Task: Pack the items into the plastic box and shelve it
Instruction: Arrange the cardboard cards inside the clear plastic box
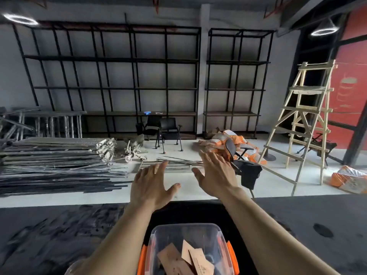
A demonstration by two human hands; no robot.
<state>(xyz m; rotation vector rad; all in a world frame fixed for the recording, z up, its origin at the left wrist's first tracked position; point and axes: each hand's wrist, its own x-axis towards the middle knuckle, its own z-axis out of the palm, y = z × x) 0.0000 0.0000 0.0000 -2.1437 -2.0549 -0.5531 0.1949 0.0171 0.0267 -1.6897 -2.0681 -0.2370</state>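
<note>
While the clear plastic box with orange latches (186,249) sat at six o'clock, already holding brown card pieces (179,259), the left hand (149,187) and right hand (216,175) hovered spread-fingered and empty, so shelving on the black metal racks (111,76) at twelve o'clock seemingly remained.

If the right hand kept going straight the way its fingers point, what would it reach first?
Nothing close, as far as the picture shows. The right hand is open in the air, fingers aimed forward and a bit left; the first thing beyond looks like the thin rods on the floor, though depth is unclear.
</note>
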